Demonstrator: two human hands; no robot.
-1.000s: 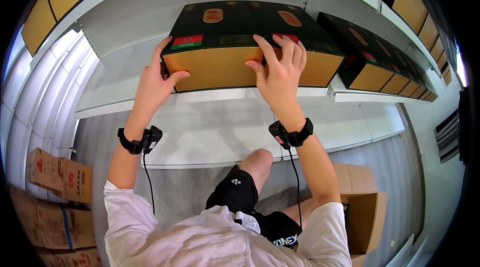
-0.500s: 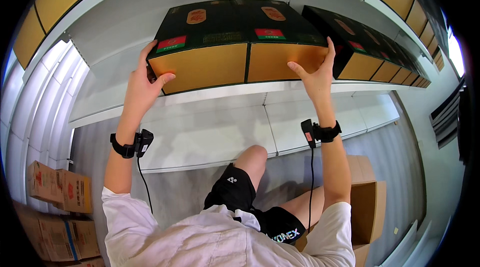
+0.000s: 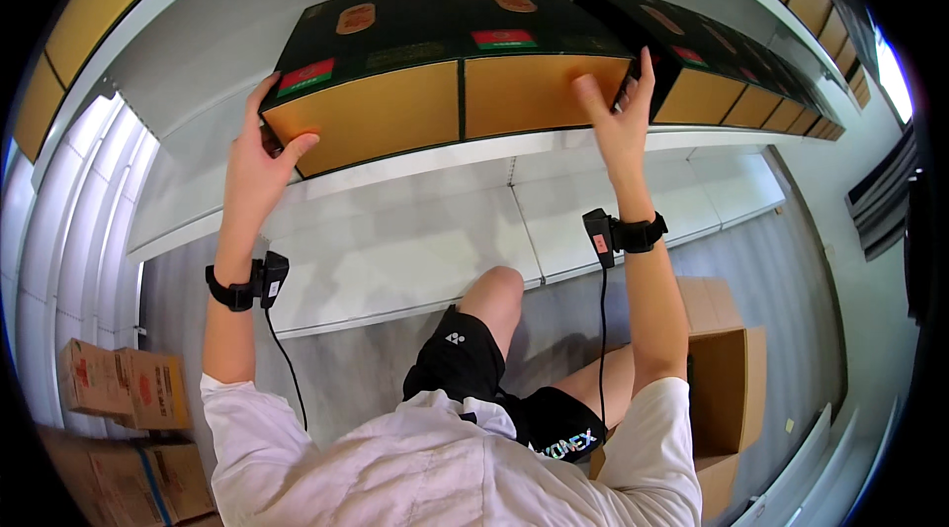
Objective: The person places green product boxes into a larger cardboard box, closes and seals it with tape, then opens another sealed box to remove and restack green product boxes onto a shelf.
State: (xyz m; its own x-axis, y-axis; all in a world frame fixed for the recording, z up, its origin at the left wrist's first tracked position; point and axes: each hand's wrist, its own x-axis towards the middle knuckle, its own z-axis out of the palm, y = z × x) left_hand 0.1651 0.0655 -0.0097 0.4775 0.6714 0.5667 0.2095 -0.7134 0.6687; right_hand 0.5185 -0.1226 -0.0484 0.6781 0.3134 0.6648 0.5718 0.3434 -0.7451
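Observation:
Two dark boxes with gold fronts sit side by side on a white shelf, a left box (image 3: pixel 361 117) and a right box (image 3: pixel 544 92). Each has a dark top with an orange oval and a red-green label. My left hand (image 3: pixel 265 156) clasps the left box's outer end, its thumb on the gold front and its fingers along the side. At the opposite end my right hand (image 3: pixel 621 127) is around the right box's outer corner, its thumb, slightly blurred, against the front. Both hands together span the pair. The undersides of the boxes are hidden.
A row of similar boxes (image 3: pixel 702 97) stands close on the right along the same shelf. Gold boxes (image 3: pixel 109 8) fill the shelf above. Below is a lower white shelf (image 3: pixel 415 260). An open carton (image 3: pixel 727 389) stands beside my leg; closed cartons (image 3: pixel 124 384) are stacked at left.
The two boxes and both hands appear higher and slightly further left in the view, as does the shelf. The right thumb has shifted a little on the front; both hands stay at the ends.

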